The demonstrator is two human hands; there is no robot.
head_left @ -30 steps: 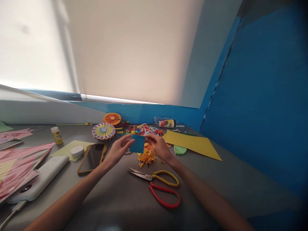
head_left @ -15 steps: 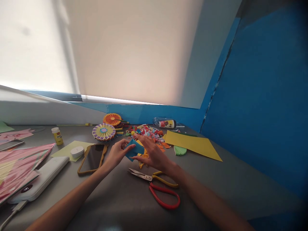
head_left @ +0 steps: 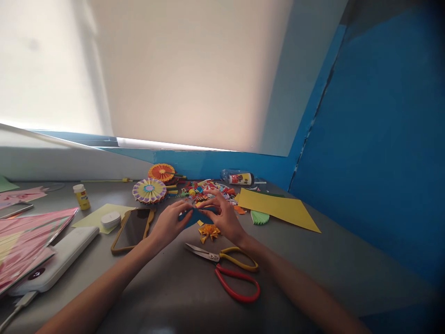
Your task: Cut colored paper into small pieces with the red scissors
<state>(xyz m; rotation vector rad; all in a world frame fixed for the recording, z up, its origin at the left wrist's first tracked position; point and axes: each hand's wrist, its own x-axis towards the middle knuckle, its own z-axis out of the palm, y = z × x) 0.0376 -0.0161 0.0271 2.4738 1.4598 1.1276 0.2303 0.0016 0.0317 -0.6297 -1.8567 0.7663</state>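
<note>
A small piece of blue paper (head_left: 198, 217) is held between both hands above the grey table. My left hand (head_left: 173, 220) pinches its left side between thumb and fingers. On the right side, my right hand (head_left: 222, 218) grips the paper with thumb and forefinger, its other fingers raised. The fingers hide part of the paper, so its exact folds do not show. Just below the right hand lies a cluster of folded orange-yellow paper pieces (head_left: 209, 232). Nearer to me rest scissors (head_left: 218, 258) with one yellow and one red handle, blades pointing left.
Behind the hands is a heap of colourful paper scraps (head_left: 208, 189). Two paper rosettes (head_left: 150, 190) stand left of it. A phone (head_left: 134, 230), a white power bank (head_left: 57, 260) and a glue stick (head_left: 81, 196) lie left. Yellow paper (head_left: 278, 208) and a bottle (head_left: 241, 179) are right.
The blue paper has tilted from facing me to nearly flat. My right hand has turned and now pinches its right side; the orange-yellow cluster shows more below.
</note>
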